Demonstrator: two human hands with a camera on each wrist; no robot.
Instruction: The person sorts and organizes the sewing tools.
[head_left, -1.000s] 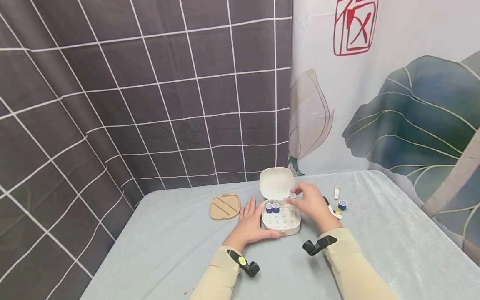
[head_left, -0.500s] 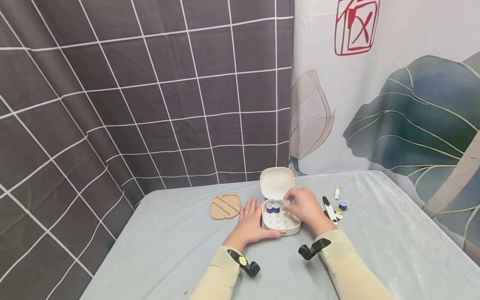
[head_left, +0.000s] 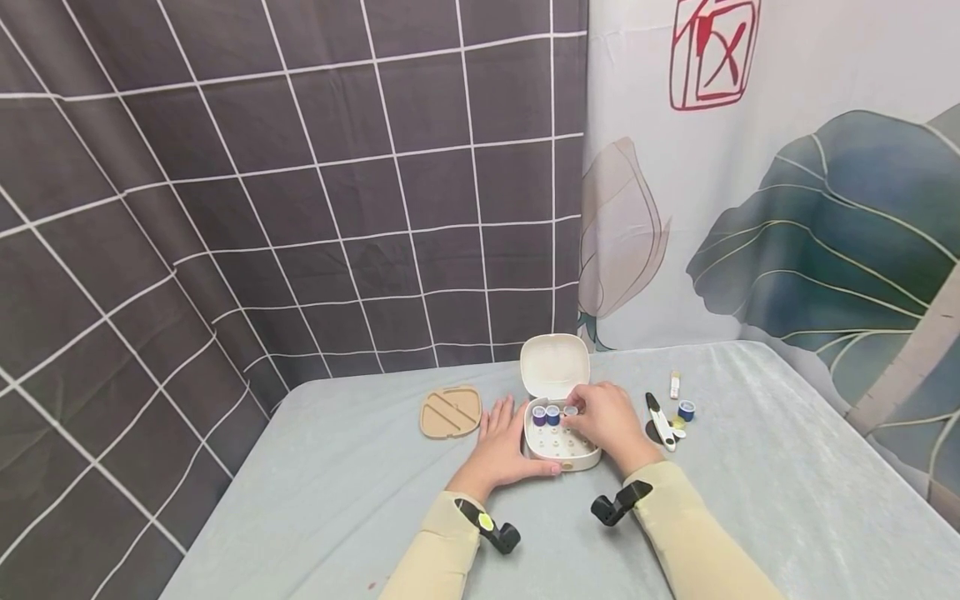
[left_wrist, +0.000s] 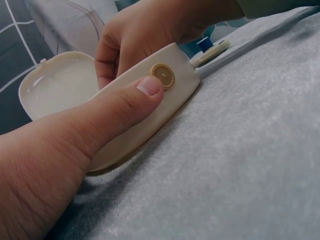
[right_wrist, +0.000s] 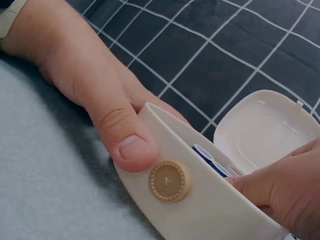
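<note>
An off-white sewing box [head_left: 564, 459] with a raised lid [head_left: 555, 367] stands before me in the head view. My left hand [head_left: 501, 450] steadies it, fingers straight along the left side. In the left wrist view the thumb [left_wrist: 117, 112] lies on the front wall beside a tan button-shaped catch [left_wrist: 163, 75]. My right hand [head_left: 609, 421] pinches a pale-topped thread spool [head_left: 571, 411] over the back row of pegs; whether it is seated cannot be seen. Left of it in the box stand a purple spool [head_left: 539, 416] and a blue spool [head_left: 552, 415].
A tan divided tray [head_left: 450, 412] lies left of the box. To the right are a white-and-black slim tool [head_left: 661, 422], a blue spool [head_left: 686, 410], a small pale tube-like item [head_left: 675, 385] and small pieces. A grey cloth covers the table [head_left: 337, 500].
My right hand has moved left and down, bringing the pale-topped spool from the lid's hinge side to the spot beside the blue spool. The left hand stays in place.
</note>
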